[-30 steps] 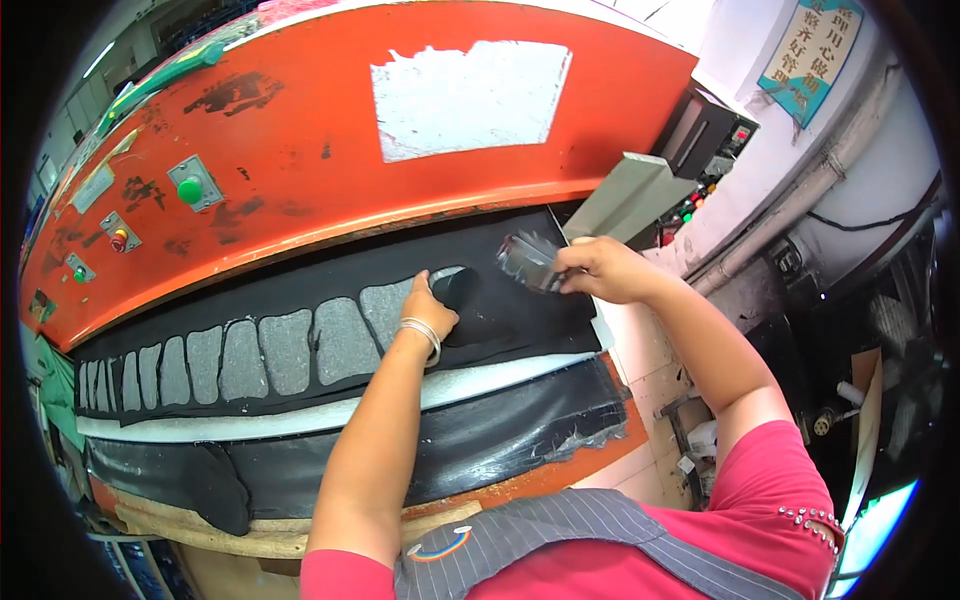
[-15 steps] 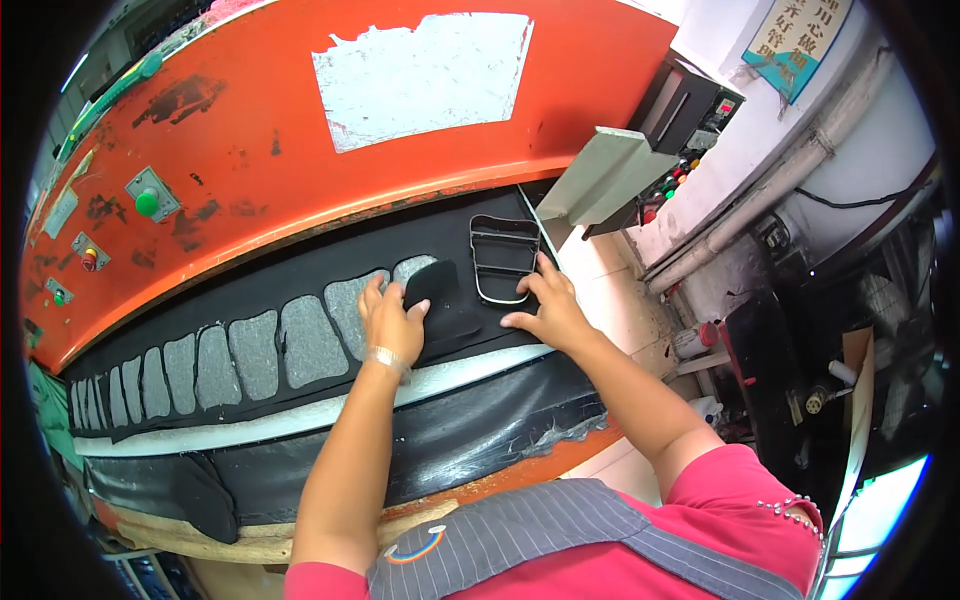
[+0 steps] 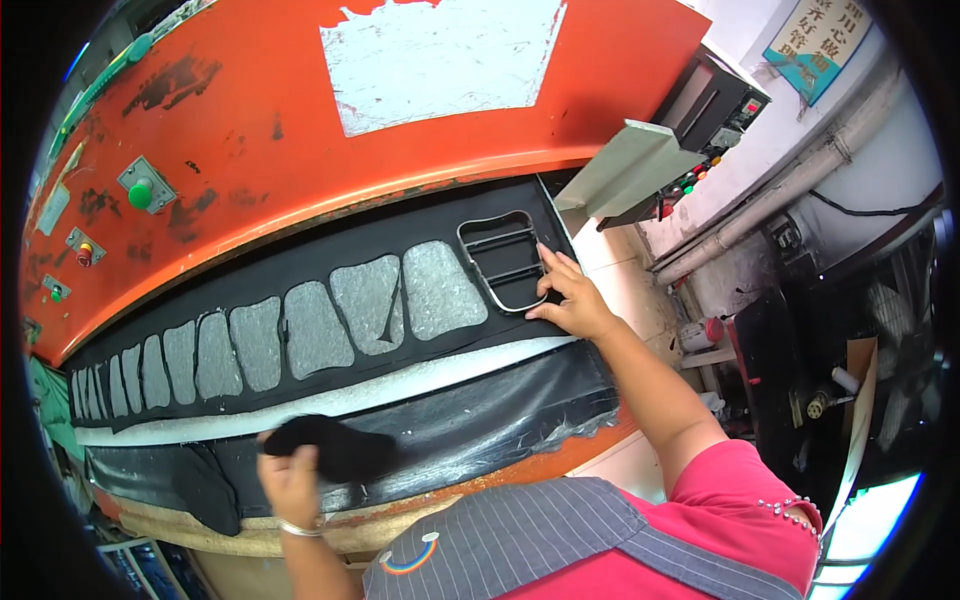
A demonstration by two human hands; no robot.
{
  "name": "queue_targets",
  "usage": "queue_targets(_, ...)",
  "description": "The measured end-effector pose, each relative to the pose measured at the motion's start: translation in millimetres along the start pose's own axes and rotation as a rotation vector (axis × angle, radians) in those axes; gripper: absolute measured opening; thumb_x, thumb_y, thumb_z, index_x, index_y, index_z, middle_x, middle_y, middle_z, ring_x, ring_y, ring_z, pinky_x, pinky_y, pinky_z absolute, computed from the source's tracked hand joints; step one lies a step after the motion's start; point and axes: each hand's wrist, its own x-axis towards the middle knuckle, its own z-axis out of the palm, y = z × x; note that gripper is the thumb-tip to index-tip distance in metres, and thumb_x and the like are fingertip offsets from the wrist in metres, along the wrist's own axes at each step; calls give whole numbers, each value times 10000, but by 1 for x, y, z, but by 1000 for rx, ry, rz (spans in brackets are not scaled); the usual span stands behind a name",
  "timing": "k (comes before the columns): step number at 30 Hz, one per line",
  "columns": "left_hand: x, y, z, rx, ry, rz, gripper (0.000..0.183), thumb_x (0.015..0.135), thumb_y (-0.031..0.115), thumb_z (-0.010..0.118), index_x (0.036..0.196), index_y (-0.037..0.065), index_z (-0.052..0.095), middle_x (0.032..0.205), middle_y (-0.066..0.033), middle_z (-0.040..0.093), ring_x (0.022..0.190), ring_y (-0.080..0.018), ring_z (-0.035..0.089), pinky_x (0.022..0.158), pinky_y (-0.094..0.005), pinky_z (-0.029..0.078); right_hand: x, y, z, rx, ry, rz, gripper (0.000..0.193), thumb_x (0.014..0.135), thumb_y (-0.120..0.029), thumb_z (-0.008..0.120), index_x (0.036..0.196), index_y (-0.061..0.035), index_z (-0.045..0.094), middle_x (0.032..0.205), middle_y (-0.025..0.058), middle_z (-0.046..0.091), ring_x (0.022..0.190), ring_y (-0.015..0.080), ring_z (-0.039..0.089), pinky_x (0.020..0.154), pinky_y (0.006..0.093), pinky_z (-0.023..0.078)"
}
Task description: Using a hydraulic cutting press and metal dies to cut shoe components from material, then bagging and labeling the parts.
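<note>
Positioning the metal frame (image 3: 515,273) on the black sheet (image 3: 400,229), seen from above my own hands: my right hand (image 3: 573,302) is at the frame's near right corner, thumb by the near edge and forefinger by the right side, moderately spread; whether they grip or merely rest there I cannot tell. The frame, a rounded, tapering outline with two crossbars, lies on the right-hand part of the sheet, just beside the last grey opening (image 3: 444,290) in the row. My left hand (image 3: 290,482), slightly blurred, is closed on a dark, rounded piece (image 3: 335,450) in front of the bench (image 3: 480,440), well apart from the frame. For good placement, I judge, the frame should lie flat, its left side following the edge of that opening with only a thin strip of sheet between: too wide a gap would waste material, while an overlap would spoil the outline. The frame's broader end seems to face the orange machine wall (image 3: 250,200) and the neighbouring opening's broader end to face me, so keeping this alternation should let the shapes nest closely. Small nudges from the corner ought to suffice, since a hard push could skew the frame or ruck the sheet. The loose piece is best kept clear of the sheet, and both hands withdrawn before anything presses down.
</note>
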Motion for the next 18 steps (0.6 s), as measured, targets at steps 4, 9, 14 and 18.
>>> queue_targets(4,-12,0,-108,151,387,9,331,941,82,541,1246,-32,479,1178,-107,570,1038,-147,549,928,-293,436,9,-2,1,-6,25,11,407,624,-318,833,818,-88,560,1399,255,413,1266,410,431,1083,448,323)
queue_targets(9,-19,-10,-210,742,591,-188,489,960,176,529,1333,-93,366,1316,-207,500,1152,-306,524,1008,-355,383,22,-4,0,-42,-7,46,398,634,-314,830,819,-91,558,1392,267,414,1273,410,424,1084,450,322)
queue_targets(14,-9,-49,-252,1323,696,-456,553,908,169,584,1385,1,359,1348,-229,447,1166,-413,469,974,-435,395,42,-2,-3,-45,-66,51,440,639,-325,828,892,-89,555,1378,272,430,1298,409,394,1089,453,307)
queue_targets(18,18,-13,-214,1490,807,-206,808,752,133,742,1433,61,311,1325,-244,447,1215,-398,429,1019,-451,357,71,-32,-11,-309,-128,156,530,629,-341,834,1014,-94,567,1392,260,415,1274,422,400,1057,474,325)
